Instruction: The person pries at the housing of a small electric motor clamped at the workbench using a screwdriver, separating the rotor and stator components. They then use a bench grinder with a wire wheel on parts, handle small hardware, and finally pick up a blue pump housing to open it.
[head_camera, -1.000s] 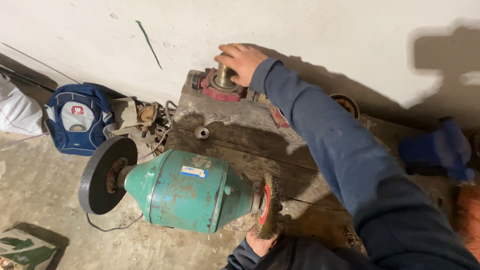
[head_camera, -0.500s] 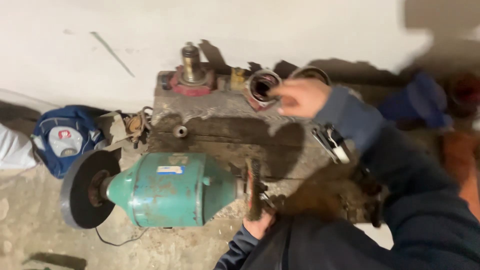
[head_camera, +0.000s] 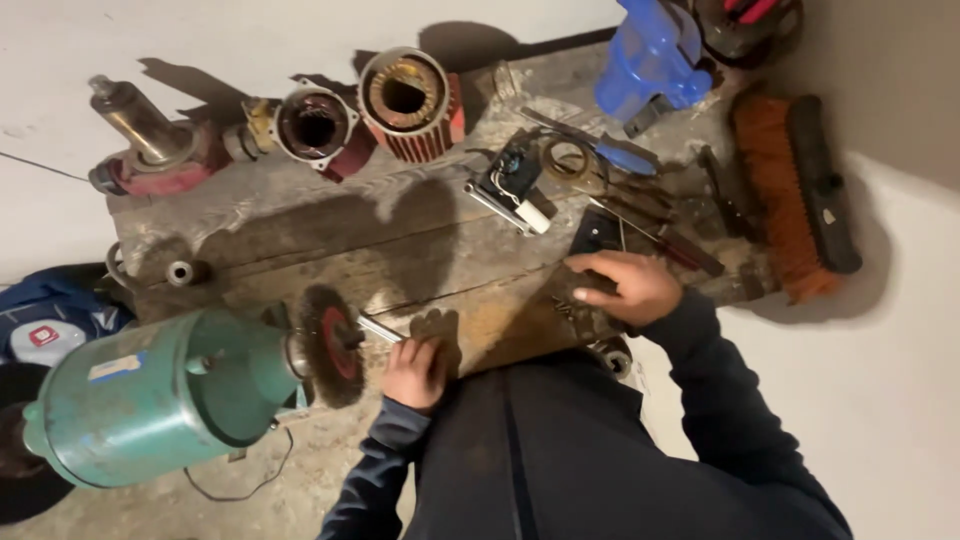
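A green bench grinder motor (head_camera: 160, 395) sits at the lower left, with a round wire brush wheel (head_camera: 328, 344) on its right shaft end. My left hand (head_camera: 415, 370) is shut on a metal wrench (head_camera: 378, 330) whose head sits at the wheel's hub. My right hand (head_camera: 625, 287) rests palm down, fingers spread, on small metal parts near the right end of a worn wooden board (head_camera: 330, 250). It holds nothing that I can see.
Along the board's far edge lie a brass-shafted part (head_camera: 145, 135), a dark round housing (head_camera: 312, 125) and a red finned motor stator (head_camera: 412, 98). To the right are hand tools (head_camera: 640, 215), a blue plastic object (head_camera: 650, 60) and an orange brush (head_camera: 790, 195). A blue backpack (head_camera: 50, 320) is at left.
My right hand moved from the brass-shafted part at the board's far left across to the tools on the right. The view swung right with it. My left hand stayed by the wire wheel.
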